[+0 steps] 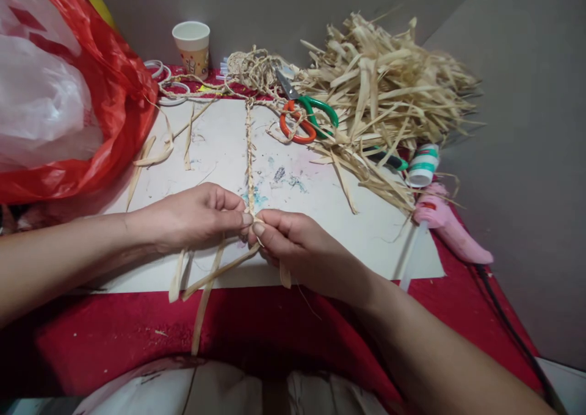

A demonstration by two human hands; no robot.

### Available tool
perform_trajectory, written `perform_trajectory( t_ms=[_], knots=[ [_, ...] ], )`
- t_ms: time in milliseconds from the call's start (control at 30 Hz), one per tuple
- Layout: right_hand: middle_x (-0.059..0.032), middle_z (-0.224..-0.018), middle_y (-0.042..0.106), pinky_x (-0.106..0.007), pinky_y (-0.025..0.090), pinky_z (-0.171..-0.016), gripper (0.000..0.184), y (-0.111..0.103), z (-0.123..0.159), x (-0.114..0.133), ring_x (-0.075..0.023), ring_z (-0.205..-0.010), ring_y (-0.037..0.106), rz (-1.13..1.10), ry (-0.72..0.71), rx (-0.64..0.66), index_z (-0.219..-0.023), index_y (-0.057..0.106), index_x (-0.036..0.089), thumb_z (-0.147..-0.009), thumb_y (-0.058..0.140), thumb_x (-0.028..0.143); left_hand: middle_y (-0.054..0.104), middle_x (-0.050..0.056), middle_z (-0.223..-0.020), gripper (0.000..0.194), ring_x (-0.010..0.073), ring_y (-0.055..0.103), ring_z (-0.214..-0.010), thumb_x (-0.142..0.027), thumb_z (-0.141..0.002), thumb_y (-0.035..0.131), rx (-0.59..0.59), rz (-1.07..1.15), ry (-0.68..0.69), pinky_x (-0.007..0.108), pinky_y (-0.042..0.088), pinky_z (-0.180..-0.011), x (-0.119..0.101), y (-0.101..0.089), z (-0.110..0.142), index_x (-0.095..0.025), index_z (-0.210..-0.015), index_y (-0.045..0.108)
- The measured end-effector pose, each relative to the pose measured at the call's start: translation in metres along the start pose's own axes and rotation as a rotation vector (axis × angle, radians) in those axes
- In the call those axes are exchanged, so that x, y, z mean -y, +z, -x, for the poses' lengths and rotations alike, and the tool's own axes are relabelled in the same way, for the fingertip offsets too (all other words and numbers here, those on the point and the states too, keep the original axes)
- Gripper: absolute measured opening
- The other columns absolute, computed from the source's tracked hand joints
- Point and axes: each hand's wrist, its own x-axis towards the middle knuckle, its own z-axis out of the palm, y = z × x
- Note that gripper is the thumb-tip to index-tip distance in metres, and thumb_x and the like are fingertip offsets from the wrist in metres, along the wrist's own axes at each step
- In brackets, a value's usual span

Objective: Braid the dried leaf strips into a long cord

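Note:
A thin braid of dried straw-like strips [249,152] runs straight down the middle of a stained white board [183,128]. At its near end my left hand [208,216] pinches the braid between thumb and fingers. Right beside it, my right hand [293,238] is closed on the strips where they leave the braid, thumb on top. Loose strip ends [220,273] hang below both hands, and one reaches past the board's front edge. The fingertips hide the exact crossing of the strips.
Scissors with orange and green handles [315,119] lie beside a large heap of dried strips [389,85]. A pink glue gun [453,223] and a tape roll [423,166] sit at right. A paper cup [192,49] stands behind; a red plastic bag [123,116] fills the left.

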Motion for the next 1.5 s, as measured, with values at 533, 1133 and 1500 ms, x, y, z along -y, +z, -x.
perform_trajectory(
  t_ms=[533, 1133, 1500],
  knots=[
    [0.0043, -0.058, 0.042, -0.022, 0.030, -0.054, 0.027, -0.012, -0.001, -0.001, -0.0079, -0.055, 0.038, 0.239, -0.147, -0.069, -0.066, 0.044, 0.017, -0.091, 0.042, 0.027, 0.037, -0.007, -0.048, 0.021, 0.0027, 0.026, -0.041, -0.026, -0.083, 0.053, -0.088, -0.207, 0.036, 0.018, 0.016, -0.039, -0.003, 0.000, 0.002, -0.014, -0.065, 0.053],
    [0.0051, -0.045, 0.040, -0.020, 0.021, -0.038, 0.034, -0.010, 0.007, 0.010, -0.0048, -0.038, 0.028, -0.095, 0.079, -0.064, -0.058, 0.047, 0.016, -0.088, 0.045, 0.033, 0.039, -0.005, -0.048, 0.017, 0.0044, 0.030, -0.042, -0.021, -0.078, 0.053, -0.152, -0.321, 0.095, 0.017, 0.022, -0.038, -0.007, 0.007, 0.006, -0.016, -0.062, 0.052],
    [0.0044, -0.049, 0.036, -0.021, 0.024, -0.045, 0.025, -0.006, 0.005, 0.005, -0.0069, -0.047, 0.030, 0.305, -0.108, -0.328, -0.056, 0.046, 0.017, -0.081, 0.050, 0.022, 0.040, -0.006, -0.049, 0.017, 0.0039, 0.031, -0.043, -0.019, -0.077, 0.052, -0.165, -0.329, 0.108, 0.016, 0.024, -0.040, -0.003, 0.008, 0.003, -0.016, -0.060, 0.050]
  ],
)
